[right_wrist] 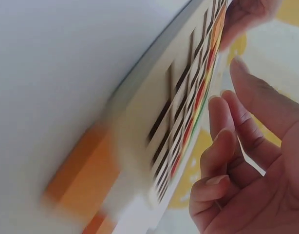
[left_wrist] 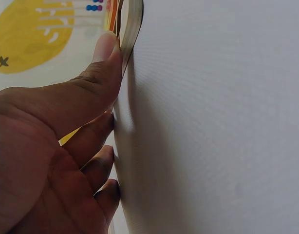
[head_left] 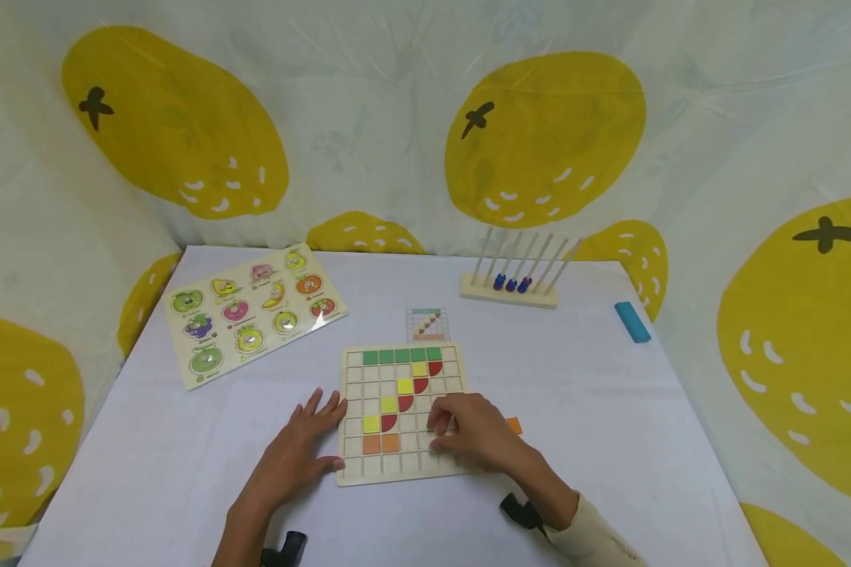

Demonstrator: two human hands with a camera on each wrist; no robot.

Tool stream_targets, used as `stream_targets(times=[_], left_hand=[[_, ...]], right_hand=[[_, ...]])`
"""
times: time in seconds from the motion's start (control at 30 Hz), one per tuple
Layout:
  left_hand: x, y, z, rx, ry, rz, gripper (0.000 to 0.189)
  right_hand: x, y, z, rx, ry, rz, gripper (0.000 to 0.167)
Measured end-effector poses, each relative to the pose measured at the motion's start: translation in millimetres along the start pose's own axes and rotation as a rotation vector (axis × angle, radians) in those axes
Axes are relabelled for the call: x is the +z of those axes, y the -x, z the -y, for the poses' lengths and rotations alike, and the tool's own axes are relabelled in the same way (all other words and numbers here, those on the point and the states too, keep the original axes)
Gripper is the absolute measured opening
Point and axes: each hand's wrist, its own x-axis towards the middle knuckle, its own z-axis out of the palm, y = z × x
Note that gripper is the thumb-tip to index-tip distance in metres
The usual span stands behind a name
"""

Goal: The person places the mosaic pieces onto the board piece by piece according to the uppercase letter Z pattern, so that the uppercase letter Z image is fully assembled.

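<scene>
A wooden grid board (head_left: 413,470) lies flat on the table, with green, yellow and orange squares and red quarter-round pieces in its cells. The left hand (head_left: 299,450) steadies its left edge, fingers spread and the thumb (left_wrist: 108,53) against the rim. Over the board's right part hovers the right hand (head_left: 471,433), its fingers loosely bent. The right wrist view shows nothing between the thumb and fingers (right_wrist: 220,112) of that hand. An orange piece (head_left: 514,425) pokes out from behind the right hand, beside the board. Two orange squares (head_left: 380,444) sit side by side in a lower row.
A small pattern card (head_left: 428,323) lies just behind the board. At the back left is a fruit puzzle board (head_left: 255,315). A peg rack (head_left: 508,291) with several blue and purple beads stands at the back, and a teal block (head_left: 633,322) lies at the far right.
</scene>
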Motion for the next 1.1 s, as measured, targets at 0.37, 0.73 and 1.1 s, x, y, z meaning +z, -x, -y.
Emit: stream_targets(times=[0.37,0.73,1.1], left_hand=[[-0.1,1.2,0.4,0.004,-0.013,-0.008,0.101],[1.2,-0.7,1.6,0.011,0.011,-0.010,0.101],[0.7,-0.4,0.9,0.000,0.009,-0.006,0.101]], right_hand=[[-21,49.0,-37,0.111,0.035,-0.050,0.029],[-12,58.3,-44,0.195,0.164,-0.079,0.035],[-15,45.4,-35,0.088,0.114,-0.224,0.032]])
